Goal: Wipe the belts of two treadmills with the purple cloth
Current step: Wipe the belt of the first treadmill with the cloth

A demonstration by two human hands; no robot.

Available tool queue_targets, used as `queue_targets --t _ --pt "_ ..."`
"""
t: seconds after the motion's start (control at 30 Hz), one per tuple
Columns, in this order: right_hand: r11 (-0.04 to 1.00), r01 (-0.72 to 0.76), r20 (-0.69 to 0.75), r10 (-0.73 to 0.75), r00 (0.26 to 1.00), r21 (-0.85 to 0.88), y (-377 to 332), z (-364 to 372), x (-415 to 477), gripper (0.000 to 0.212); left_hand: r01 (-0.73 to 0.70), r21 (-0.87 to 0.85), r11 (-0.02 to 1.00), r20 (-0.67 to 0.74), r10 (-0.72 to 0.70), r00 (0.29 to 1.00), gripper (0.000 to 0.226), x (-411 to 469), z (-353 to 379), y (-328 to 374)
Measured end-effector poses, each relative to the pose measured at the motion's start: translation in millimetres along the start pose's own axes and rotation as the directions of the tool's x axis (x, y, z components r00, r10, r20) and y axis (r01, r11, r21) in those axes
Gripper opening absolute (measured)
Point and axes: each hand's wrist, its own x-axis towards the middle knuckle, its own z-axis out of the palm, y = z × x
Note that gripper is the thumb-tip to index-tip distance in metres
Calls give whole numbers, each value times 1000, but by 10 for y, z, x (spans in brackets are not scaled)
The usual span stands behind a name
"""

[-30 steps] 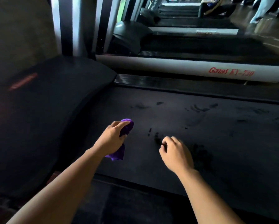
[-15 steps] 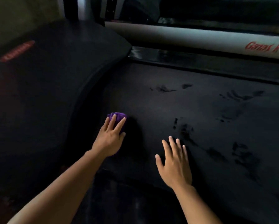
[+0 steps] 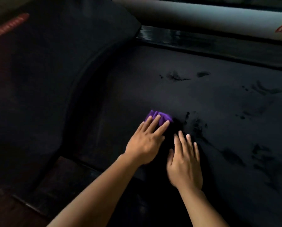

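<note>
The black treadmill belt [image 3: 177, 99] fills the middle and right of the head view, with dark smudges and hand-shaped marks on it. A bunched purple cloth [image 3: 159, 117] lies on the belt. My left hand [image 3: 147, 141] presses flat on the cloth, fingers spread over it, only its far edge showing. My right hand [image 3: 184, 161] rests flat on the belt just to the right of the left hand, fingers apart, holding nothing.
The treadmill's curved black motor cover [image 3: 47, 79] rises at the left with red lettering. A glossy black side rail [image 3: 210, 45] runs along the belt's far edge. Beyond it lies the white side of a second treadmill [image 3: 202, 15] with red lettering.
My left hand went from gripping the cloth above the belt to pressing it flat, then slid it rightward. My right hand opened and laid flat on the belt, now close beside the left.
</note>
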Motion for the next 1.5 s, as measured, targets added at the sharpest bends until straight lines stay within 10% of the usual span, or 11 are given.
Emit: queue_targets --t 0.1,0.3,0.7,0.9,1.27,1.5 --pt "1000 -9 17 9 1000 0 -23 -25 -9 54 11 -4 1000 -49 -11 999 57 -465 -96 -399" --pt "999 -10 44 12 999 -50 -20 -27 -9 55 479 6 878 -119 -475 872 60 -50 -409 -1503" --pt "998 -18 60 22 998 -58 -13 -52 10 55 -41 58 997 -4 41 999 59 -600 -128 -444" --pt "995 -3 141 17 990 -95 -10 -75 12 66 377 95 921 -34 -375 926 66 -187 -438 -1606" --pt "996 -19 124 30 992 -93 -23 -66 16 63 80 76 994 -44 -76 996 55 -716 -121 -379" --pt "996 -15 125 26 992 -93 -24 -64 20 64 490 32 871 -54 -488 871 67 -279 -438 -1955"
